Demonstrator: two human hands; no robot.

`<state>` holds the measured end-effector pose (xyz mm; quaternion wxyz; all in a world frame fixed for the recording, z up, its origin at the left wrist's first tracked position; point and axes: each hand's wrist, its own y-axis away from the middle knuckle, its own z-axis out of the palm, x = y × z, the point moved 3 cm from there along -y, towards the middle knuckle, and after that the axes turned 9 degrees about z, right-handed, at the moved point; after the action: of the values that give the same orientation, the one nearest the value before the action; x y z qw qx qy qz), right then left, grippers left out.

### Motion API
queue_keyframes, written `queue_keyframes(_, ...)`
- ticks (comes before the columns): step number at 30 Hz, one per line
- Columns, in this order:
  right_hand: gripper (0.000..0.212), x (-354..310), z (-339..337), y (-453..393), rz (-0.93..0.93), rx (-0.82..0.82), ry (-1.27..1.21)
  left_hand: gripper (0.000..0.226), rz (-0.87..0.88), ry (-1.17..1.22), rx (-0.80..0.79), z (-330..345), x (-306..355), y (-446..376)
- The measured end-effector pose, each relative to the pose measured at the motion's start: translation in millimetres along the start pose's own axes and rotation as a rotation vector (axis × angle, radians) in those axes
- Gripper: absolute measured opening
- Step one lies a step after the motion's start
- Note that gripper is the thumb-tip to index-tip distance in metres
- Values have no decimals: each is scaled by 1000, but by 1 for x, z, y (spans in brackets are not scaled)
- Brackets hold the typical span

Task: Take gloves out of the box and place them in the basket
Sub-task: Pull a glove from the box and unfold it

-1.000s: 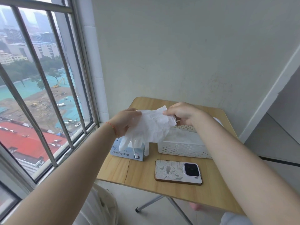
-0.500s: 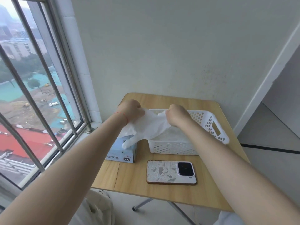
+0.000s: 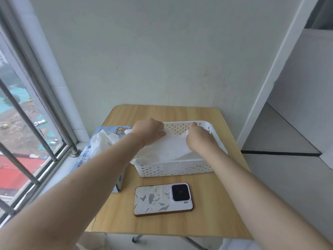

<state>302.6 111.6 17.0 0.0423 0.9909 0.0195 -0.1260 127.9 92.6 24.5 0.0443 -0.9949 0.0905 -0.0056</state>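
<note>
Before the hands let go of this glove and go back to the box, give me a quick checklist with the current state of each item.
1. Glove over the basket: ok, it is spread across the inside.
2. Glove fully within the rim: not ok, its left end drapes over the near-left corner.
3. Left hand and right hand released: cannot tell, both are on the glove, fingers hidden.
4. Next glove ready: ok, one sticks up from the box opening.
5. Phone clear of the path: ok, it lies in front of the basket, apart from it.
</note>
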Motion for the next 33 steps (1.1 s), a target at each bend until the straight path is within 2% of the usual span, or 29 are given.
queue_keyframes(6, 65, 16, 5, -11, 17, 4, 206, 30, 93, -145, -54, 12, 13, -13)
queue_keyframes(10, 71, 22, 10, -13, 4, -13, 252, 33, 94, -158, 77, 12, 14, -10)
queue_keyframes(12, 72, 23, 13, -13, -3, -16, 260, 29, 82, -55, 97, 11, 17, 0)
queue_keyframes(13, 72, 22, 13, -12, -7, -15, 265, 32, 79, 9, 50, 14, 18, 6)
queue_keyframes(16, 75, 21, 13, -13, -24, 6, 324, 66, 86, 51, -200, 30, 16, 26)
queue_keyframes(18, 77, 20, 13, -14, -44, 22, 376, 79, 90, 20, -236, 37, 9, 32)
queue_keyframes(24, 69, 21, 11, -8, -135, 76, 504, 76, 165, -14, -211, 34, 9, 30)
queue_keyframes(27, 43, 19, 10, -2, -151, 77, 552, 67, 176, -53, -301, 39, 8, 29)
queue_keyframes(29, 41, 18, 7, 1, -134, 95, 542, 67, 172, -30, -340, 39, 9, 29)
queue_keyframes(31, 44, 14, 2, 3, -145, 122, 486, 72, 134, 102, -279, 29, 11, 30)
queue_keyframes(33, 42, 6, -3, 6, -186, 148, 417, 68, 97, 235, -123, 13, 9, 32)
